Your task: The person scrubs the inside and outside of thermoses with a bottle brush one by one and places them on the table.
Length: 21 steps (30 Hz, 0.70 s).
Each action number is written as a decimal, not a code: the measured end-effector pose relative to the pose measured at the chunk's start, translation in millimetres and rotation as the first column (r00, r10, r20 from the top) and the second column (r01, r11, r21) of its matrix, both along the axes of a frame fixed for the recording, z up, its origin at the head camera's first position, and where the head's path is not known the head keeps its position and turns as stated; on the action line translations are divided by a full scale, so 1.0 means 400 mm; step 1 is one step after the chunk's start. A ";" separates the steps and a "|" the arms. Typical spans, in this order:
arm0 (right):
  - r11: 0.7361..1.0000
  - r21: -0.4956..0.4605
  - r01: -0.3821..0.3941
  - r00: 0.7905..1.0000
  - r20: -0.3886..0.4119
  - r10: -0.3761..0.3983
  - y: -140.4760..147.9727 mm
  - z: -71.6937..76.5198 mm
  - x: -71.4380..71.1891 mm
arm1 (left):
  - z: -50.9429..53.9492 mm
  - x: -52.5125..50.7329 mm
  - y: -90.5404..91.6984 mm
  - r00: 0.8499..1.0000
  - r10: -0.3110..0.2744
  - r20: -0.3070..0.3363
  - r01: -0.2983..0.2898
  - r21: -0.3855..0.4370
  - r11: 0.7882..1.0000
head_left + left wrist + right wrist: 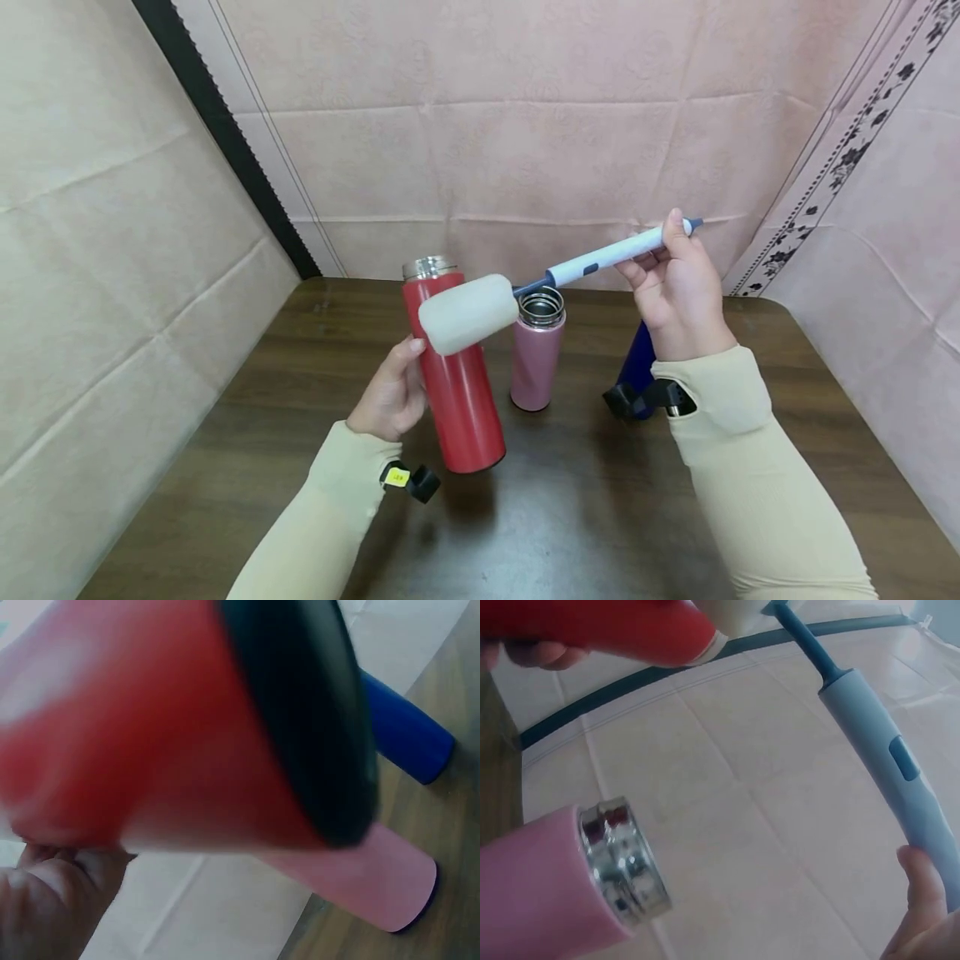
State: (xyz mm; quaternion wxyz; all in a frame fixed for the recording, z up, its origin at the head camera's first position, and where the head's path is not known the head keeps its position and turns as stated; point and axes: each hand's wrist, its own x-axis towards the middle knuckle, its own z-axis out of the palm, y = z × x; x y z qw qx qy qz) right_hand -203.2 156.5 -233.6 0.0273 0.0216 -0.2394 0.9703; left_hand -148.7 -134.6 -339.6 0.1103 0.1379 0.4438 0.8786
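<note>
My left hand (393, 392) grips red bottle (467, 408), tilted, mouth uncovered, raised above surface (555, 508). My right hand (678, 300) pinches sponge brush (572, 269) near end of light-blue handle; in head view, white head (468, 315) overlaps red bottle's upper part, can't tell if touching. 2 more bottles stand on surface: pink bottle (536, 367), uncovered; blue bottle (639, 362), partly hidden by my right wrist.
</note>
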 end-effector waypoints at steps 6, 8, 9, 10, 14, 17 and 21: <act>0.999 -0.032 0.041 0.998 0.041 -0.040 -0.009 0.020 -0.006 | 0.001 -0.004 0.010 0.996 -0.076 -0.052 0.074 -0.048 0.996; 0.998 -0.042 0.043 0.998 0.046 -0.041 -0.012 0.023 -0.006 | 0.004 -0.004 0.011 0.995 -0.085 -0.057 0.081 -0.073 0.994; 0.998 -0.043 0.044 0.998 0.051 -0.042 -0.013 0.023 -0.007 | 0.004 -0.005 0.010 0.994 -0.091 -0.061 0.085 -0.085 0.993; 0.998 -0.043 0.039 0.998 0.055 -0.037 -0.013 0.022 -0.007 | 0.004 -0.005 0.009 0.994 -0.090 -0.066 0.082 -0.103 0.991; 0.999 -0.033 0.005 0.998 0.059 -0.003 -0.012 0.008 -0.005 | -0.001 -0.007 -0.001 0.993 -0.065 -0.097 0.049 -0.160 0.986; 1.000 -0.001 -0.027 0.999 0.043 0.027 -0.010 -0.006 0.000 | 0.000 -0.006 -0.007 0.994 -0.036 -0.108 0.019 -0.148 0.989; 0.996 0.064 -0.062 0.998 0.036 0.060 -0.007 -0.024 0.010 | 0.010 -0.005 -0.013 0.994 0.025 -0.103 -0.029 -0.032 0.999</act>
